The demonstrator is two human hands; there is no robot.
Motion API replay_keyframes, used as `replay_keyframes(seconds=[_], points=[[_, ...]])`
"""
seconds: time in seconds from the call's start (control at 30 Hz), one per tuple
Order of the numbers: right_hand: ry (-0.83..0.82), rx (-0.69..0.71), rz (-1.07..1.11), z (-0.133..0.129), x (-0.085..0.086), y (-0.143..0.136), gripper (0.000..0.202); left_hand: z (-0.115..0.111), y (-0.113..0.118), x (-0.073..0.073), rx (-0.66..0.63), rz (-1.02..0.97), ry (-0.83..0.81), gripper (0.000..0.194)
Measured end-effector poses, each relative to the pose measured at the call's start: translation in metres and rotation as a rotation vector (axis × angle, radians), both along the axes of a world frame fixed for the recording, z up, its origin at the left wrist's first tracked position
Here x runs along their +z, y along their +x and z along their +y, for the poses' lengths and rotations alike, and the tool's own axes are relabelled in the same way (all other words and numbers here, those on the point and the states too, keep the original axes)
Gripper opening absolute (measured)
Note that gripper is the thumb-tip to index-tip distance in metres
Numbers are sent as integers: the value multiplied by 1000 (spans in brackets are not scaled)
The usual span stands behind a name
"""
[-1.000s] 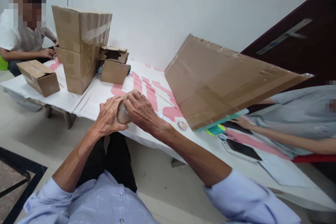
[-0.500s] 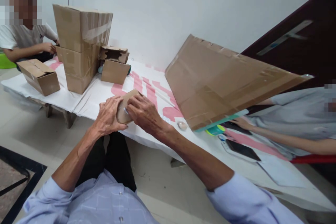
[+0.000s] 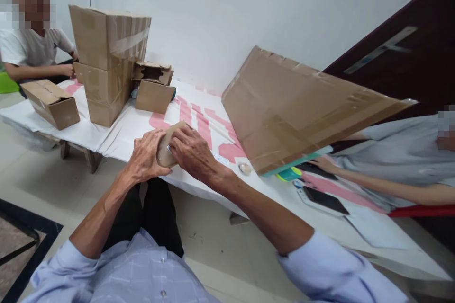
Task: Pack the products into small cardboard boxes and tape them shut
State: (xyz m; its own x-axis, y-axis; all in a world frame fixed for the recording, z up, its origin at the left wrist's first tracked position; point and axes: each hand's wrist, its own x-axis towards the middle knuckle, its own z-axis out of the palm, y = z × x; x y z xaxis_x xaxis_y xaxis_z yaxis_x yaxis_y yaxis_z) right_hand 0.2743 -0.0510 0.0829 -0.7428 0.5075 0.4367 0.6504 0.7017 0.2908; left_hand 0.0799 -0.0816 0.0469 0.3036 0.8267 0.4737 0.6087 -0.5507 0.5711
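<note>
Just above the table's near edge, my left hand (image 3: 147,157) is wrapped round the side of a small brown cardboard box (image 3: 165,152), its thumb beneath and its fingers along the top. My right hand (image 3: 192,149) bends over the right side of the same box, fingers curled and pressed against it. A tiny whitish-blue patch, perhaps a sticker, shows at the right fingertips; what it is I cannot make out. Both hands cover much of the box. On the tabletop right of my right wrist lies a small pale round item (image 3: 245,168).
Stacked cardboard boxes (image 3: 97,80) stand at left, with an opened box (image 3: 154,97) beside them. Another box (image 3: 53,106) sits further left. A large cardboard panel (image 3: 284,113) leans at right, near a tape roll (image 3: 289,173) and a phone (image 3: 325,200). Two people sit at the sides.
My hands and the small box stay almost in place. The view has shifted slightly. The person at left has lowered a hand a little.
</note>
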Motion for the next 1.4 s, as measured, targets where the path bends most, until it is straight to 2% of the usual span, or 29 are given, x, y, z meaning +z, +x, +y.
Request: replay_keyframes(seconds=[0.3, 0.5, 0.63, 0.77, 1.07, 1.4], points=[[-25, 20, 22, 0, 3, -1, 26, -2, 1, 2, 11, 7, -4, 98], [-72, 73, 29, -3, -3, 1, 26, 0, 0, -1, 22, -1, 11, 97], [-123, 127, 184, -1, -5, 9, 21, 0, 0, 1, 15, 4, -7, 97], [-84, 89, 297, 0, -4, 15, 21, 1, 1, 3, 21, 3, -24, 97], [-87, 84, 175, 0, 0, 8, 29, 1, 1, 0, 31, 1, -10, 99], [-100, 47, -37, 5, 17, 1, 27, -2, 3, 3, 33, 29, -19, 100]])
